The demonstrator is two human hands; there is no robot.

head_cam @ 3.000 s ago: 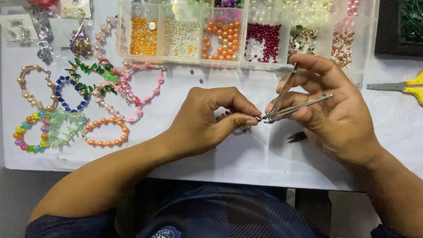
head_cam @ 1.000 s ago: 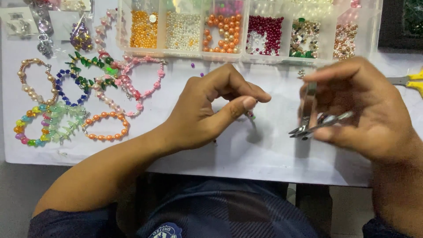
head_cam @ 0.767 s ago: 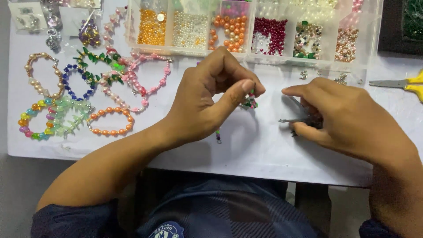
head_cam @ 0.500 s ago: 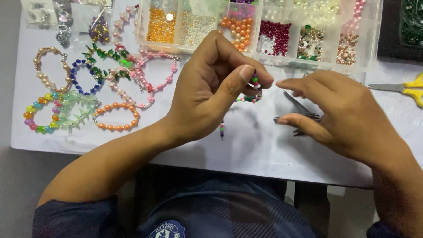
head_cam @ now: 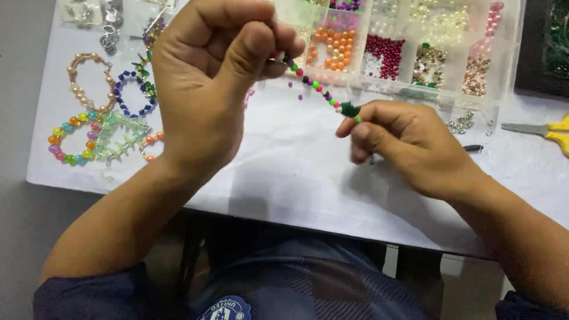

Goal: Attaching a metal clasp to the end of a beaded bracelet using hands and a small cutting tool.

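Observation:
A short strand of small multicoloured beads [head_cam: 317,89] is stretched taut in the air between my two hands. My left hand [head_cam: 213,77] is raised above the white table, fingers pinched on the strand's upper end. My right hand [head_cam: 409,142] sits lower, thumb and forefinger pinched on the strand's lower end by a dark green bead. Small pliers [head_cam: 474,148] lie on the table just behind my right hand, mostly hidden by it.
A clear compartment box [head_cam: 415,53] of orange, dark red, pearl and mixed beads stands at the back. Several finished bead bracelets [head_cam: 101,118] lie at the left. Yellow-handled scissors [head_cam: 539,130] rest at the right. Metal rings [head_cam: 462,123] lie by the box.
My right hand has put the pliers down on the table. Both hands lifted the bead strand and pulled it straight; my left hand rose toward the camera.

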